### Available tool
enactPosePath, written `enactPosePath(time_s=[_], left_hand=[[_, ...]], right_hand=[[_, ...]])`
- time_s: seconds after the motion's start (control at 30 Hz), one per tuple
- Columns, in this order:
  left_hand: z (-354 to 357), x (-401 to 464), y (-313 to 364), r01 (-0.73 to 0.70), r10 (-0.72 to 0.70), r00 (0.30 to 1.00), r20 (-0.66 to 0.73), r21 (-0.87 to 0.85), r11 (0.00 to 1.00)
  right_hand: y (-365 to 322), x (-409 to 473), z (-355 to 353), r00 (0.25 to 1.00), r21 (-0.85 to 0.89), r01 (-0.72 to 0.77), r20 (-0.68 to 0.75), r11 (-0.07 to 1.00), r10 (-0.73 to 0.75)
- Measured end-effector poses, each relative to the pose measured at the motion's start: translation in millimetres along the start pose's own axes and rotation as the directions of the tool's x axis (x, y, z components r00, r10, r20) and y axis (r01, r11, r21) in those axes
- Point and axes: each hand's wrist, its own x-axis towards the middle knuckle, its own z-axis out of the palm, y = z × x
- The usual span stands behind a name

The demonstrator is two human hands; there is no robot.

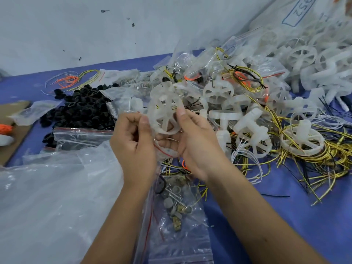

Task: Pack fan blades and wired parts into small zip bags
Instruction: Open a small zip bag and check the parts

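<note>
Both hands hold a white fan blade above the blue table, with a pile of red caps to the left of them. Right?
Not quite. The head view shows the caps are black, not red. Both the left hand and right hand do hold the white fan blade above the blue table.

- Fan blade (165, 114): translucent white plastic, matt, smooth.
- Zip bag (179, 221): thin clear plastic film, glossy, crinkled, red seal line.
- Small parts (176, 203) inside it: dull grey and brassy metal.
- Wires (312, 157): yellow plastic-coated, slightly shiny.
- Black caps (82, 109): dark, matt.
- Bench (304, 216) cover: blue, matt.
- Cardboard (11, 147): brown, rough.
</note>
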Motion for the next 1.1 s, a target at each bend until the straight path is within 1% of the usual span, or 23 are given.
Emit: enactPosePath(time_s=[0.03, 0.1, 0.2, 0.27, 0.37, 0.47, 0.5, 0.57, 0.67, 0.7, 0.77, 0.8, 0.83, 0.87, 0.9, 0.93, 0.97, 1.0, 1.03, 1.1], left_hand=[[-1, 1, 1, -0.002, 0.002, 0.999, -0.032, 0.008, 1.0], [-1, 4, 4, -0.022, 0.023, 0.997, -0.08, 0.014, 1.0], [-3, 5, 6, -0.08, 0.084, 0.992, -0.094, 0.038, 0.996], [-5, 6, 7, -0.114, 0.118, 0.99, -0.075, 0.058, 0.992], [-7, 8, 11, -0.17, 0.17, 0.985, -0.004, 0.076, 0.983], [-7, 9, 18, -0.222, 0.218, 0.974, 0.06, 0.065, 0.973], [-7, 9, 20, -0.232, 0.228, 0.971, 0.072, 0.06, 0.971], [-8, 9, 24, -0.252, 0.246, 0.965, 0.089, 0.067, 0.965], [-11, 13, 26, -0.279, 0.268, 0.96, 0.086, 0.174, 0.944], [-11, 14, 27, -0.288, 0.275, 0.957, 0.089, 0.22, 0.932], [-9, 15, 32, -0.325, 0.298, 0.945, 0.135, 0.294, 0.899], [-7, 14, 34, -0.354, 0.313, 0.934, 0.171, 0.323, 0.878], [-5, 14, 37, -0.368, 0.318, 0.928, 0.196, 0.337, 0.866], [-3, 14, 39, -0.351, 0.301, 0.934, 0.193, 0.334, 0.875], [-2, 14, 41, -0.304, 0.263, 0.95, 0.168, 0.309, 0.901], [-1, 16, 42, -0.243, 0.215, 0.968, 0.129, 0.268, 0.932], [-1, 18, 43, -0.187, 0.171, 0.981, 0.087, 0.221, 0.957], [0, 19, 43, -0.147, 0.139, 0.989, 0.054, 0.173, 0.974], [1, 20, 43, -0.123, 0.119, 0.992, 0.037, 0.132, 0.984], [3, 20, 42, -0.125, 0.119, 0.991, 0.064, 0.093, 0.988]], right_hand=[[1, 1, -3, 0.999, -0.033, -0.002, -0.036, 0.999, 0.001], [2, 4, -9, 0.997, -0.17, -0.022, -0.075, 0.985, 0.009], [3, 4, -15, 0.998, -0.375, -0.058, -0.04, 0.925, 0.046], [1, 4, -17, 0.999, -0.477, -0.037, -0.012, 0.878, 0.036], [-1, 3, -18, 0.998, -0.607, 0.057, 0.018, 0.793, -0.058], [1, 3, -19, 0.992, -0.667, 0.097, 0.005, 0.739, -0.126], [2, 3, -18, 0.986, -0.704, 0.121, 0.004, 0.7, -0.166], [3, 4, -17, 0.965, -0.797, 0.182, 0.032, 0.576, -0.261], [5, 5, -11, 0.914, -0.846, 0.319, 0.156, 0.427, -0.374], [6, 4, -7, 0.897, -0.853, 0.364, 0.215, 0.373, -0.385], [6, 1, 0, 0.864, -0.868, 0.441, 0.342, 0.228, -0.369], [6, 0, 3, 0.854, -0.863, 0.467, 0.383, 0.192, -0.352], [7, 0, 3, 0.859, -0.852, 0.474, 0.391, 0.222, -0.331], [7, 0, 1, 0.879, -0.811, 0.465, 0.377, 0.354, -0.292], [6, 1, 1, 0.902, -0.728, 0.431, 0.356, 0.533, -0.242], [3, 1, 1, 0.914, -0.647, 0.394, 0.353, 0.653, -0.201], [2, 1, 0, 0.912, -0.59, 0.373, 0.374, 0.716, -0.167], [1, 2, -1, 0.907, -0.585, 0.355, 0.403, 0.729, -0.119], [0, 3, -2, 0.897, -0.605, 0.346, 0.438, 0.717, -0.062], [2, 2, -3, 0.873, -0.672, 0.329, 0.484, 0.663, 0.057]])
